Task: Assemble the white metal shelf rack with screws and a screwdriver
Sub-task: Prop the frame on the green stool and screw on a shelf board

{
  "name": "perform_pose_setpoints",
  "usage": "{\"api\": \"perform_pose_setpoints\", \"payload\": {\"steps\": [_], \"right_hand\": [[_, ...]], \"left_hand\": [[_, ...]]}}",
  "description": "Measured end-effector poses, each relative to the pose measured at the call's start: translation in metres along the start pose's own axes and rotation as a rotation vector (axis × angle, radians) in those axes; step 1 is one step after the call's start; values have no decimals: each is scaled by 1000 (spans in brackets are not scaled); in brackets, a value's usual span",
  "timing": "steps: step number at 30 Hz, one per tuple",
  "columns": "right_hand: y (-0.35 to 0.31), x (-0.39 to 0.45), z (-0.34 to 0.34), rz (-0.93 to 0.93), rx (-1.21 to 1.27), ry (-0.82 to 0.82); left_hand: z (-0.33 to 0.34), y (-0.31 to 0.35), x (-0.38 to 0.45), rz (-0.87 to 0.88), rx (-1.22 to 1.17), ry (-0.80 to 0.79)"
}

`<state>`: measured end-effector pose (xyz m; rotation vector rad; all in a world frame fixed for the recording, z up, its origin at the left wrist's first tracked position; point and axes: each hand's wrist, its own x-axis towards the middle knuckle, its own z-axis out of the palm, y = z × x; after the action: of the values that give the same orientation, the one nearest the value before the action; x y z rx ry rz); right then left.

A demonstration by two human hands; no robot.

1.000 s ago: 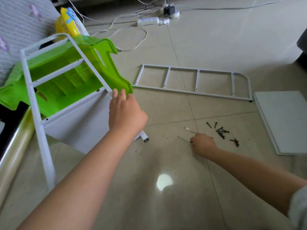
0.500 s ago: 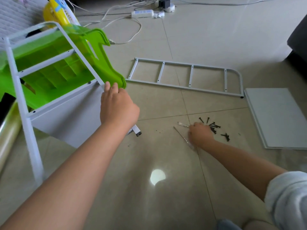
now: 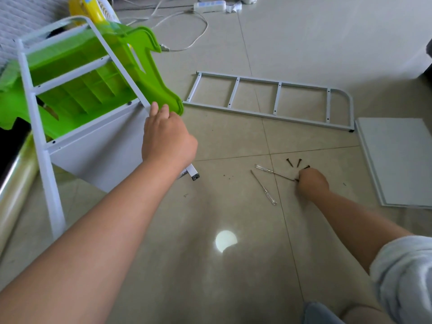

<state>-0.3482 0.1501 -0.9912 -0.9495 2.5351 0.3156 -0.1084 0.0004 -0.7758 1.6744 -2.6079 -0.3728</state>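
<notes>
one side frame [image 3: 39, 127] carries a panel, left hand [image 3: 167, 139] gripping its leg, right hand [image 3: 312, 182] pinching screws [image 3: 295, 163]; second frame [image 3: 275, 99] lies unattached.

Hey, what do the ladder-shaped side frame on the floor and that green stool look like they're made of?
The side frame: likely painted metal tubing, judging by its thin square-edged white bars, small screw holes and smooth even coat. The green stool: looks like moulded plastic, bright uniform colour with ribbing on its underside and a slight sheen.
</notes>
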Motion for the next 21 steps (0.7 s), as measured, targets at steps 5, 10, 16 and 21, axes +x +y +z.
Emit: {"api": "perform_pose_setpoints", "payload": {"steps": [5,10,16,21], "right_hand": [[-7,-3,-1,21,5,46],[-14,-5,-18,9,148,144],[-44,-12,-49,-80,217,272],[-95,-17,-114,-176,483,359]], "left_hand": [[0,-1,1,-4,0,3],[0,-1,1,-4,-11,16],[0,-5,1,22,-71,19],[-3,-21,-8,15,-99,86]]}}
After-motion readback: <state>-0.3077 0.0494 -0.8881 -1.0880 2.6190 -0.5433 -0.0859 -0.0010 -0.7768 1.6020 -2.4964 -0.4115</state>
